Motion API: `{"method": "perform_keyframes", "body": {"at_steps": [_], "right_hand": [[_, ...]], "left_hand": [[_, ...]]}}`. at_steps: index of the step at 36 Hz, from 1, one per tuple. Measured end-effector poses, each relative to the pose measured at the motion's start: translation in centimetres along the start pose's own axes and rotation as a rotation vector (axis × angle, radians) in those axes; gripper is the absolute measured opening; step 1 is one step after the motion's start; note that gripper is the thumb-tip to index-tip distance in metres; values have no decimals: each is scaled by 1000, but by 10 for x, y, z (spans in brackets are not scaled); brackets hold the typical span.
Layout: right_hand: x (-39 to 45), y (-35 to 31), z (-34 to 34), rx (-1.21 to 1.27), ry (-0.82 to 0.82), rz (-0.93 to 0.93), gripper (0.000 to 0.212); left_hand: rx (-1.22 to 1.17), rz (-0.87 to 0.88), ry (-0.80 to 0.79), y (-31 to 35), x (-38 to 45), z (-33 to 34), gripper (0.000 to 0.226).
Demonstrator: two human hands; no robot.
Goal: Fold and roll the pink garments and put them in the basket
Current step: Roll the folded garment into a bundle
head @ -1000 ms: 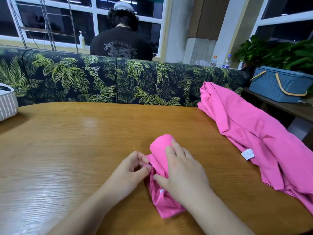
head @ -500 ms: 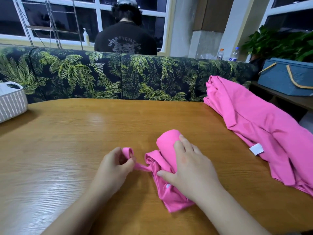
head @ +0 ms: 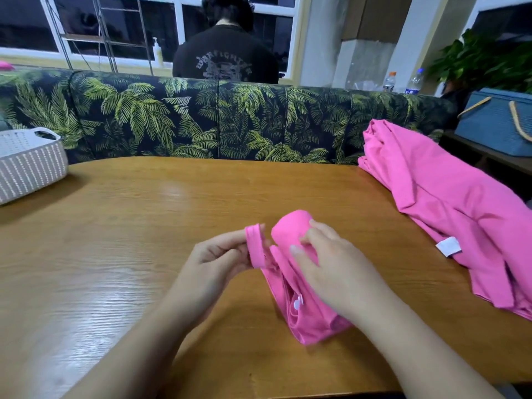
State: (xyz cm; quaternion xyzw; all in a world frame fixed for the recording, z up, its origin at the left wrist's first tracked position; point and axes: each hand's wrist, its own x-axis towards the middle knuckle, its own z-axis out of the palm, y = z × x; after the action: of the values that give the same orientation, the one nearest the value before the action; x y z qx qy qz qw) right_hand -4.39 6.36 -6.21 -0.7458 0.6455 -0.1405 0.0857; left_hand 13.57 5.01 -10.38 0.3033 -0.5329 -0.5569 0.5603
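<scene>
A rolled pink garment [head: 290,234] lies on the wooden table [head: 129,231] in front of me. My left hand [head: 218,260] pinches a pink band of its hem, stretched up and to the left of the roll. My right hand [head: 331,266] rests on the roll with its fingers curved over the top, holding it down. A second pink garment [head: 449,205] lies unfolded at the table's right edge, with a white label showing. The white woven basket [head: 28,165] stands at the far left of the table.
A sofa with a palm-leaf print [head: 201,119] runs behind the table. A person in a black shirt [head: 227,56] sits beyond it, back turned. A blue basket [head: 498,122] sits on a side shelf at right, near two bottles and a plant.
My left hand has pulled the pink band out of the roll, first leftwards and then up beside the roll's end. My right hand stays on the roll.
</scene>
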Motion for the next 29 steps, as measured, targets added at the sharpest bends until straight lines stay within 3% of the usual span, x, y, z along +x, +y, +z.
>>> {"method": "perform_keyframes", "body": {"at_steps": [4, 7, 11, 15, 20, 23, 26, 29], "right_hand": [[4, 0, -8, 145, 3, 0, 27], [6, -3, -5, 143, -103, 123, 70], [6, -10, 7, 43, -187, 143, 84], [-1, -24, 13, -115, -129, 27, 79], [-9, -34, 26, -254, -54, -85, 72], [-11, -35, 21, -131, -68, -106, 57], [-5, -27, 15, 134, -31, -118, 45], [4, -18, 10, 281, -56, -39, 49]], "left_hand": [[130, 19, 29, 0, 2, 11, 43], [150, 21, 41, 0, 2, 15, 40], [168, 94, 7, 4, -3, 14, 35], [206, 153, 58, 0, -7, 8, 39], [213, 84, 228, -8, -7, 1, 31], [261, 61, 230, -8, -5, -4, 28], [326, 26, 134, -3, -3, -8, 27], [358, -2, 71, 1, -3, -10, 30]]}}
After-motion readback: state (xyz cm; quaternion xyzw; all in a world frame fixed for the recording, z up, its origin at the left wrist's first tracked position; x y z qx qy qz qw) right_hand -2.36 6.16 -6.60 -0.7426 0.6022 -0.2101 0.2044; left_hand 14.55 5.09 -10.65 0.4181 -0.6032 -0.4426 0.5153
